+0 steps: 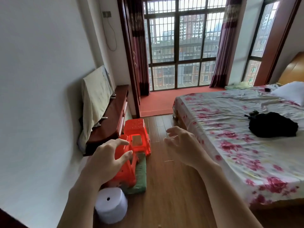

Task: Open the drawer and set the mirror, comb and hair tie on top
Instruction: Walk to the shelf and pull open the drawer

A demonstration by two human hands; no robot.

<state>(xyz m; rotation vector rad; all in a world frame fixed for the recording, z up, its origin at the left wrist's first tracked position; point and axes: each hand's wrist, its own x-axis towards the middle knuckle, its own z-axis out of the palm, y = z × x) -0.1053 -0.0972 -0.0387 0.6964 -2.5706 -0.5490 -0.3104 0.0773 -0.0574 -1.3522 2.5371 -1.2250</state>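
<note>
A dark red wooden cabinet (113,111) with drawers stands along the left wall; its drawers look closed. No mirror, comb or hair tie shows anywhere. My left hand (108,158) is raised in front of me with fingers spread, holding nothing, in front of red plastic stools. My right hand (182,145) hovers over the wooden floor, fingers apart and empty. Both hands are short of the cabinet.
A cloth-covered screen (95,99) sits on the cabinet. Red plastic stools (138,139) and a green cushion (139,176) lie on the floor by the wall, with a white roll (110,204) nearer me. A bed (238,129) with a black garment (273,125) fills the right.
</note>
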